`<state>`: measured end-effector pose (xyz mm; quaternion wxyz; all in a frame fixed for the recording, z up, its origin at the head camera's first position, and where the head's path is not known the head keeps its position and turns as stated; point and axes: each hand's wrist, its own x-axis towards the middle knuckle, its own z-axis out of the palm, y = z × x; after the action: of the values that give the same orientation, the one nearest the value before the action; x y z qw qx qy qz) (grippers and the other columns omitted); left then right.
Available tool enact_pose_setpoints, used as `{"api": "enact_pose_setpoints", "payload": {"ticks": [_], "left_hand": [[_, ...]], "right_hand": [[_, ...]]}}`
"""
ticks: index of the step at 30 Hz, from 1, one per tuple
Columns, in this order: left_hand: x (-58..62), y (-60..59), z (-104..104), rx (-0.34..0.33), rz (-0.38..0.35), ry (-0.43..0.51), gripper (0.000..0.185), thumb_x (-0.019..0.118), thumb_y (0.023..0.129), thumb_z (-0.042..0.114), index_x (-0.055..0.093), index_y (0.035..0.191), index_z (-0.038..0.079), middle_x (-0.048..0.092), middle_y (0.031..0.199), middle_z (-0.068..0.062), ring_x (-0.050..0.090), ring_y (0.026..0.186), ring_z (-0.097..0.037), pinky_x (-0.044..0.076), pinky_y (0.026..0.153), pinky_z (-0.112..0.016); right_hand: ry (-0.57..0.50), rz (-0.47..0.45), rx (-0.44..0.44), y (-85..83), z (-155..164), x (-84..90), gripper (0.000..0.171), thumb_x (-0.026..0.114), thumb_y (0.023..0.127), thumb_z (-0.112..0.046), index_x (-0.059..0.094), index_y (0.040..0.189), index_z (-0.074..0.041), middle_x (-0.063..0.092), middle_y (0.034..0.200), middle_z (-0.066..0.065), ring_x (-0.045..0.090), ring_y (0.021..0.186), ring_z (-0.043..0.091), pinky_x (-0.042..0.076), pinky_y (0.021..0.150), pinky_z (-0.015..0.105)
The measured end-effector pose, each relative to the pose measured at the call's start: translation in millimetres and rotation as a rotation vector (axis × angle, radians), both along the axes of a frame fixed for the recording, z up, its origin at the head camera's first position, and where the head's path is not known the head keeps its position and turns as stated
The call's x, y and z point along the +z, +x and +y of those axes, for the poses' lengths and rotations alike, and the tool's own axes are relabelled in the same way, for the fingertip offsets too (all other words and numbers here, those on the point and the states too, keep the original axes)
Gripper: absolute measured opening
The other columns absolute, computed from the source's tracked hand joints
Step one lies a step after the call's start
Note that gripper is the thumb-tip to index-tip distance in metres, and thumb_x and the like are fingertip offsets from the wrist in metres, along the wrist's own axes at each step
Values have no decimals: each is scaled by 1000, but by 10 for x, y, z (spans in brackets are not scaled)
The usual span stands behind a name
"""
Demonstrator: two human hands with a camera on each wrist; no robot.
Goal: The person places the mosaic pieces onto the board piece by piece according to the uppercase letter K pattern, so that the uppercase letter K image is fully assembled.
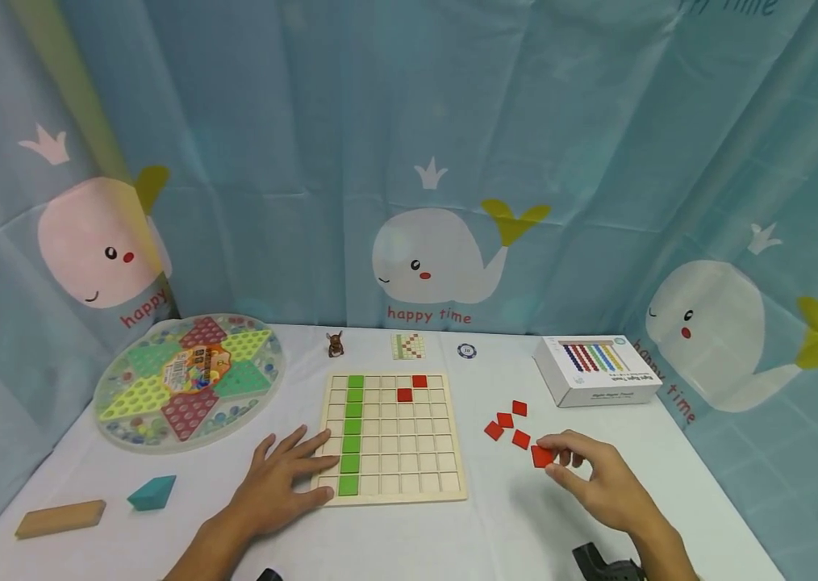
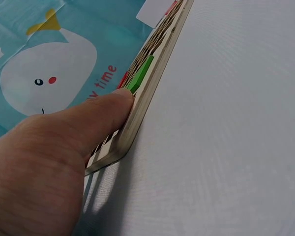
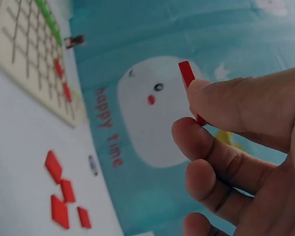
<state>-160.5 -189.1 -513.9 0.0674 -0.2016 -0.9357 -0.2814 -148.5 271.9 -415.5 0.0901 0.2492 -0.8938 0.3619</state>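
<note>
A wooden grid board (image 1: pixel 409 499) lies on the table, with one column of green tiles (image 1: pixel 352 444) in it. Two red tiles sit in its upper right part, touching diagonally. My left hand (image 1: pixel 281 482) rests on the board's left side with fingers spread; in the left wrist view the thumb (image 2: pixel 103 113) presses the frame near a corner. Right of the board, my right hand (image 1: pixel 601 480) pinches a red square tile (image 3: pixel 187 73) between thumb and fingers, above the table. Several loose red tiles (image 1: pixel 505 420) lie just beyond that hand.
Behind the board are a small animal figurine (image 1: pixel 335 344), a pattern card (image 1: pixel 408 346) and a round chip (image 1: pixel 466 351). A white box (image 1: pixel 608 395) stands at right. At left lie a round game board (image 1: pixel 143 355), a teal block (image 1: pixel 152 493) and a wooden bar (image 1: pixel 60 519).
</note>
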Motion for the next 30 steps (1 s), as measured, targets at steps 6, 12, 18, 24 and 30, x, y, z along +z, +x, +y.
{"api": "enact_pose_setpoints", "payload": {"ticks": [6,12,18,24,30], "left_hand": [[-10,-1,-12,2,-5,2,47,70,79,56,72,118,29,48,143,6,31,138,-33,8,105,-63],[-11,-3,-9,2,-13,5,47,70,79,56,71,118,30,48,143,6,31,138,-32,6,105,-63],[6,2,11,-9,-23,4,46,70,80,54,71,118,28,48,144,5,30,138,-33,6,105,-63],[14,0,12,-18,-26,11,48,70,80,55,71,119,28,48,144,5,30,138,-33,5,105,-63],[10,-1,-5,-10,-29,2,48,70,80,55,71,119,28,48,144,5,30,138,-33,6,105,-63]], "right_hand": [[-55,178,56,18,-128,178,36,75,81,2,68,114,-12,63,93,-10,53,81,9,44,70,21],[-102,276,52,-28,-276,301,42,76,76,8,67,115,-5,64,96,-5,53,85,13,41,70,21],[-140,291,31,-51,-547,420,38,74,74,13,66,110,2,66,95,6,55,83,23,43,72,23],[-182,255,19,-156,-794,365,35,74,76,12,66,110,5,67,93,9,56,83,25,46,71,27],[-182,208,66,-445,-974,62,33,75,82,-2,68,114,-6,66,99,-3,58,86,20,49,68,31]]}}
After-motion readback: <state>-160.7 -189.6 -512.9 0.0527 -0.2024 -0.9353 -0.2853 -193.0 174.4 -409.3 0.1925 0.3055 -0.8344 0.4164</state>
